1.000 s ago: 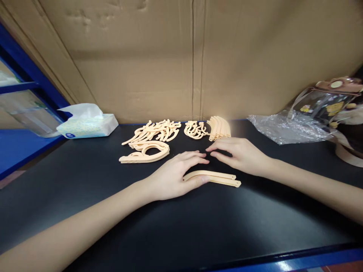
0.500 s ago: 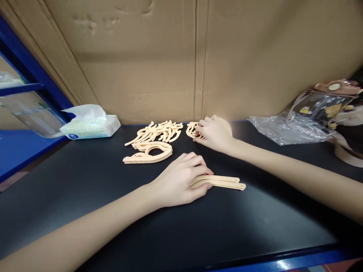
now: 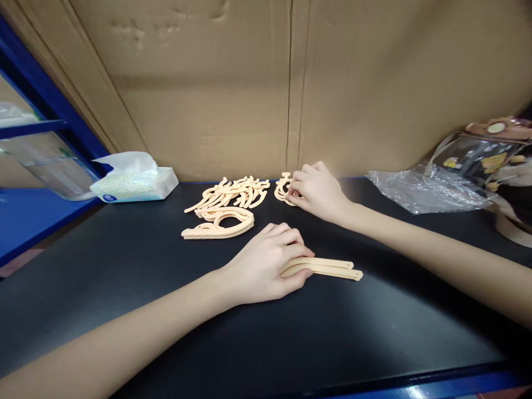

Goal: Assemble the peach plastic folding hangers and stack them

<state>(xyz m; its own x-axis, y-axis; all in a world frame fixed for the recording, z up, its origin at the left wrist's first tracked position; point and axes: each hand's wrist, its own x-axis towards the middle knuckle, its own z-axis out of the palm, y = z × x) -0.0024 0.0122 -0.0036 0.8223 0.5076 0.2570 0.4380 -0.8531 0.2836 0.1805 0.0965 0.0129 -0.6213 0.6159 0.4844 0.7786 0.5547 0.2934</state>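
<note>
My left hand (image 3: 270,263) is closed around two beige plastic hanger arms (image 3: 336,268), which lie side by side on the black table with their holed ends pointing right. Farther back, my right hand (image 3: 320,194) has its fingers curled at a small group of beige hanger hooks (image 3: 282,191); its fingertips pinch at one of them, partly hidden by the hand. Left of it is a loose pile of curved beige hanger pieces (image 3: 236,191). In front of that pile, folded beige hangers (image 3: 220,230) lie stacked.
A tissue pack (image 3: 137,184) stands at the back left, beside a blue frame (image 3: 78,130). Crumpled clear plastic (image 3: 424,191) and a clear bottle with a brown lid (image 3: 477,149) are at the right. Cardboard (image 3: 208,100) walls off the table's back edge.
My right hand has lifted slightly and shifted a little right at the hooks, and one hook's end now shows above the group. My left hand keeps its hold on the two arms.
</note>
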